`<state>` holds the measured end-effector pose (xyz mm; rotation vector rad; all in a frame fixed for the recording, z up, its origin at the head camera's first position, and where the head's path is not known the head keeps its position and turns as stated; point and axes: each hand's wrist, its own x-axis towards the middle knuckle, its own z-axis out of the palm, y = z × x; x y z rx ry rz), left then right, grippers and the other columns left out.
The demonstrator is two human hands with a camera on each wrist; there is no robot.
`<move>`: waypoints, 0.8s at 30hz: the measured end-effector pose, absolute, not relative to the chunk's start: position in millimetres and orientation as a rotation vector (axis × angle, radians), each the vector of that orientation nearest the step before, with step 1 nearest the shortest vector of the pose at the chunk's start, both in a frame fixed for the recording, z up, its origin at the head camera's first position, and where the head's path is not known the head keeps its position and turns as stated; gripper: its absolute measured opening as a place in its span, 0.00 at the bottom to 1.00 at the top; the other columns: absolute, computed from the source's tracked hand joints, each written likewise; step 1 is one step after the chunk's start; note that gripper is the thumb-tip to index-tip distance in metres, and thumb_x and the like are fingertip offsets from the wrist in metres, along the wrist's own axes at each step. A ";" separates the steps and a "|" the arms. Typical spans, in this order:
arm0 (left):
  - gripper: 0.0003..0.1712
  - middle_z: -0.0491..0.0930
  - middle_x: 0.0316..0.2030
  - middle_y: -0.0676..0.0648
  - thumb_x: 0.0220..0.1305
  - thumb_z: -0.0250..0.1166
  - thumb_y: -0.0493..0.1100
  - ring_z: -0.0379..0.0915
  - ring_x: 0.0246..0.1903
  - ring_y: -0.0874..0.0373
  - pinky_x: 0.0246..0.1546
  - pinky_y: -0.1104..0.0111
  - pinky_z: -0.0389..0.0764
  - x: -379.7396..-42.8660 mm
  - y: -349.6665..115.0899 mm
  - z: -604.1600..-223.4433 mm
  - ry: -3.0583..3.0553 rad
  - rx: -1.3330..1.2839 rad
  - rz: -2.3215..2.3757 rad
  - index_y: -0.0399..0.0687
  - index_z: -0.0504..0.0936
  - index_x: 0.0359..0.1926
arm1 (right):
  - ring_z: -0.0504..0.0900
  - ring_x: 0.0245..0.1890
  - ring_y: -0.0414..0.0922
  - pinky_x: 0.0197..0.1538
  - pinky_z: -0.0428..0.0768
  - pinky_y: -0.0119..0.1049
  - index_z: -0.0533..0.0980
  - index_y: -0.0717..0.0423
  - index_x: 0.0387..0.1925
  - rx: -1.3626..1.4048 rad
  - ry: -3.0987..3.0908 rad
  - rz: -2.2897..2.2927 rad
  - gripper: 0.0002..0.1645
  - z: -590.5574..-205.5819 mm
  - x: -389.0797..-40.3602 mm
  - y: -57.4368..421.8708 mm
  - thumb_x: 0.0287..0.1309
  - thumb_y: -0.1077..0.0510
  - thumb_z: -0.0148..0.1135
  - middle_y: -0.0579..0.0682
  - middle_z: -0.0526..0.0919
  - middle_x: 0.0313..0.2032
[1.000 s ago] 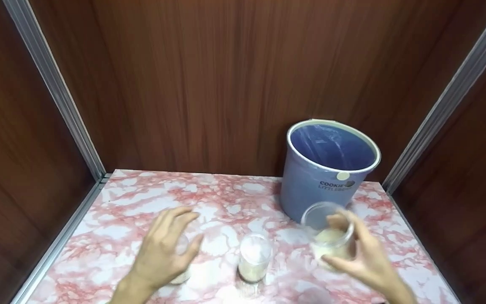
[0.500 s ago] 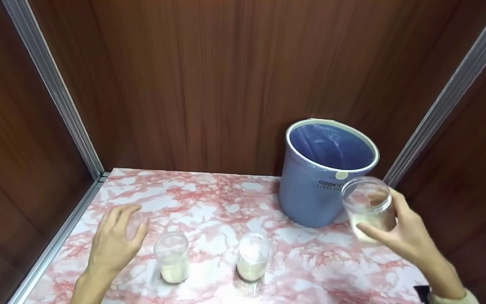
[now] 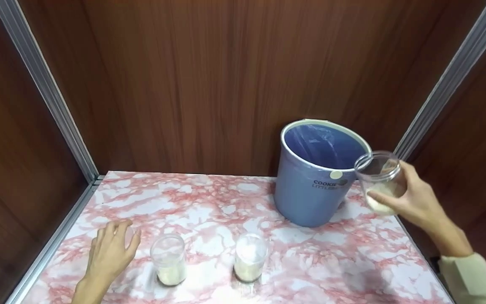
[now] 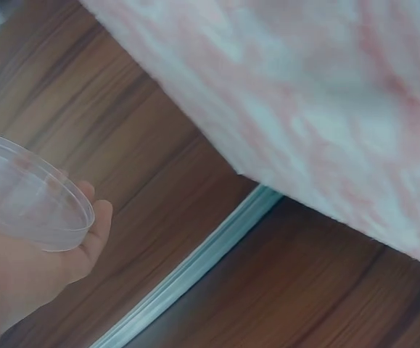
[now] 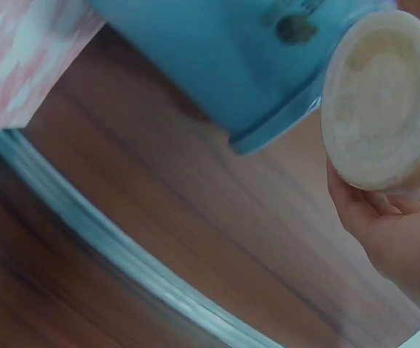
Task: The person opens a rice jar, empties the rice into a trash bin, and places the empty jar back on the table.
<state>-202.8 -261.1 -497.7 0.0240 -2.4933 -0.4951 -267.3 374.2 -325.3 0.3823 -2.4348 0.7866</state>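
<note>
My right hand grips a clear plastic jar at the right of the bin rim, its mouth up and slightly tilted. Pale off-white stuff lies in its bottom, and the right wrist view shows the jar's underside. At the table's left, my left hand holds a clear round lid, plainest in the left wrist view. Two more clear jars with pale contents stand upright on the table: one jar near the left hand, another jar at the middle front.
A blue bin with a pale rim and a clear liner stands at the back right of the marbled pink-and-white table. Brown wood-look panels and metal edge strips enclose the table.
My right hand has raised the jar rightward and up, from in front of the bin to beside its rim. My left hand has drawn back left with the lid, away from the left jar.
</note>
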 end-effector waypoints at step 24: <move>0.23 0.68 0.51 0.35 0.63 0.57 0.52 0.63 0.50 0.35 0.48 0.40 0.64 -215.2 -269.5 -558.1 -2.845 -0.052 -0.514 0.44 0.72 0.53 | 0.69 0.42 0.60 0.42 0.68 0.59 0.64 0.60 0.58 0.560 -2.526 0.321 0.54 -290.1 -324.8 386.7 0.31 0.39 0.77 0.63 0.74 0.43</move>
